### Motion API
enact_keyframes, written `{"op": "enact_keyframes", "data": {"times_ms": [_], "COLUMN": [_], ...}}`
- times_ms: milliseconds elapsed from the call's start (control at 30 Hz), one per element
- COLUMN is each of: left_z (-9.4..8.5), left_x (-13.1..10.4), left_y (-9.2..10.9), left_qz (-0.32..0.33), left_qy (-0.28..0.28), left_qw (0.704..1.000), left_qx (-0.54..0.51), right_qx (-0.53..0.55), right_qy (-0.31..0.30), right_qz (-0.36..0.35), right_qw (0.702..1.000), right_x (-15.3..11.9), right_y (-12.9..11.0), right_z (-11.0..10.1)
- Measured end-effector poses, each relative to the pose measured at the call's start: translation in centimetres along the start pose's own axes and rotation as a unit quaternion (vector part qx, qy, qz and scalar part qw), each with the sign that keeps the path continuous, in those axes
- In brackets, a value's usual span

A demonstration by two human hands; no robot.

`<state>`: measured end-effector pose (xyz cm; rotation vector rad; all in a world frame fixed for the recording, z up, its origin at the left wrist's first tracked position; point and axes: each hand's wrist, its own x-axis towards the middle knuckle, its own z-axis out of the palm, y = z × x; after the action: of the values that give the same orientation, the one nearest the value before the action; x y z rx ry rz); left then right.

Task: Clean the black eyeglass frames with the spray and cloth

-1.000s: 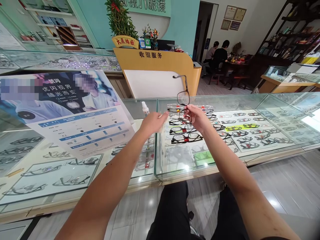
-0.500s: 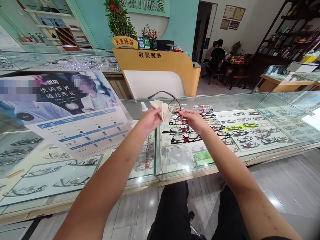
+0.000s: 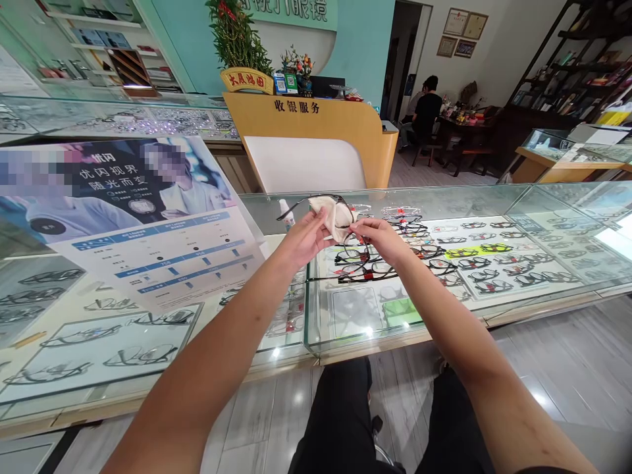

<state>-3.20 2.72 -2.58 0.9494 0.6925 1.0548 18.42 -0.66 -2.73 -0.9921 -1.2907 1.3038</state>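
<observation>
My left hand [image 3: 309, 238] is closed on a cream cloth [image 3: 338, 216], which lies over a lens of a pair of dark-framed glasses. In my right hand [image 3: 378, 236], thumb and fingers pinch the rim side of these glasses [image 3: 316, 197]. One temple of the frame reaches out to the left above the cloth. The cloth hides most of the lens area. Below my hands, several dark glasses with red tags [image 3: 368, 272] lie on the glass counter. A small white bottle [image 3: 285, 212] stands just left of my left hand.
A large printed poster [image 3: 162, 263] leans over the counter at the left. Glass display cases [image 3: 316, 339] hold rows of glasses. Beyond stands a wooden cashier desk [image 3: 306, 125] with plants. A person in black [image 3: 427, 108] sits at a table far back.
The cloth in my left hand has moved right and now covers the lens of the glasses. The frame has turned slightly, its temple shifting left and lower. My right hand stays nearly in place.
</observation>
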Motion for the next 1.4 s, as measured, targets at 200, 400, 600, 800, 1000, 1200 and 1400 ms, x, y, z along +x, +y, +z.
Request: {"op": "enact_keyframes", "data": {"times_ms": [200, 400, 600, 800, 1000, 1200, 1400], "left_z": [0.1, -0.2, -0.2, -0.5, -1.1, -0.1, 0.5], "left_x": [-0.2, -0.2, -0.2, -0.4, -0.4, -0.6, -0.6], "left_y": [-0.6, 0.2, 0.2, 0.4, 0.7, -0.2, -0.5], "left_qz": [-0.009, -0.018, 0.006, 0.003, -0.023, 0.015, 0.036], "left_qy": [-0.023, -0.026, -0.028, -0.075, -0.088, -0.007, -0.012], "left_qw": [0.999, 0.997, 0.997, 0.994, 0.987, 0.986, 0.990], "left_qx": [0.038, 0.067, 0.065, 0.077, 0.129, 0.164, 0.139], "right_qx": [-0.024, -0.046, -0.024, -0.002, -0.020, -0.004, 0.010], "right_qy": [-0.028, -0.050, -0.042, -0.056, -0.084, -0.085, -0.093], "right_qz": [-0.020, -0.016, 0.020, 0.036, 0.048, 0.055, 0.076], "right_qw": [0.999, 0.998, 0.999, 0.998, 0.995, 0.995, 0.993], "right_x": [-0.4, -0.5, -0.4, -0.3, -0.4, -0.4, -0.4], "right_y": [-0.5, -0.9, -0.5, -0.6, -0.8, -0.5, -0.2], "right_z": [0.4, 0.2, 0.2, 0.1, -0.1, 0.0, -0.1]}}
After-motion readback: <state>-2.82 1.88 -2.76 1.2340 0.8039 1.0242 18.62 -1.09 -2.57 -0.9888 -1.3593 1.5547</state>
